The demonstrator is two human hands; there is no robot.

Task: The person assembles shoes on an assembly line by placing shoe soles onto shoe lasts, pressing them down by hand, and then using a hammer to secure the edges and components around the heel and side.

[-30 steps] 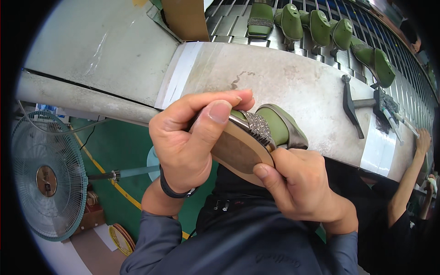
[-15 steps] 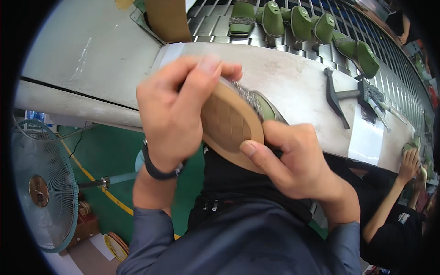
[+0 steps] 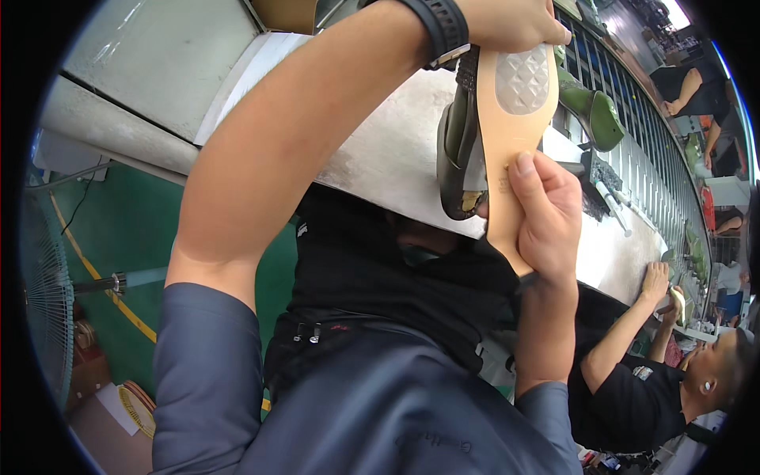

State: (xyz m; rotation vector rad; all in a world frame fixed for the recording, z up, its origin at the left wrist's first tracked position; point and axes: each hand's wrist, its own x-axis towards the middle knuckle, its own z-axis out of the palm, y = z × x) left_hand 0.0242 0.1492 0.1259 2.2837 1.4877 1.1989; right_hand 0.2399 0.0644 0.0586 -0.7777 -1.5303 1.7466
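Note:
A dark green shoe (image 3: 457, 146) with a glittery band hangs over the bench edge, and a long tan sole (image 3: 502, 150) lies along its right side. The sole has a clear, diamond-patterned patch at its toe end. My left hand (image 3: 507, 22) reaches up across the bench and is closed around the toe end, its fingers partly cut off by the frame's top. My right hand (image 3: 548, 210) grips the sole farther down, its thumb pressed on the tan face. A yellowish spot shows near the shoe's lower end. Whether sole and shoe are joined cannot be told.
The pale bench (image 3: 372, 150) runs across the view, with metal racks behind it. A green shoe (image 3: 602, 119), a black block (image 3: 595, 178) and a white-handled tool (image 3: 613, 208) are to the right. A co-worker's hand (image 3: 655, 281) is at the bench. A fan (image 3: 47, 293) stands left.
Both hands and the shoe have moved away from me and to the right, my left arm now stretched across the bench. The sole now points upright, its tan face toward me.

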